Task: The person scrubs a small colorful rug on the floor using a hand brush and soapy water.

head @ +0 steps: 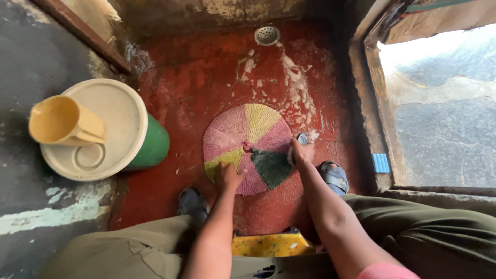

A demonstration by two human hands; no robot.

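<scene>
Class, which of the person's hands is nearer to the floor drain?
Right. The right hand is at the round mat's right edge, closer to the floor drain; the left hand presses its near edge.

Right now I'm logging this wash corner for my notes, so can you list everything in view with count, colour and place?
round woven mat: one, pink, yellow and green wedges, centre of the wet floor
brush: one, pale, only partly visible in the right hand, at the mat's right edge
soap foam: white streaks, between the drain and the mat
floor drain: one, metal, top centre
bucket: one, green, left, under a cream lid
jug: one, yellowish, lying on the lid
blue block: one, right ledge
sandals: two, grey-blue, on the feet
left hand: pressing the mat's near edge
right hand: gripping the brush
</scene>
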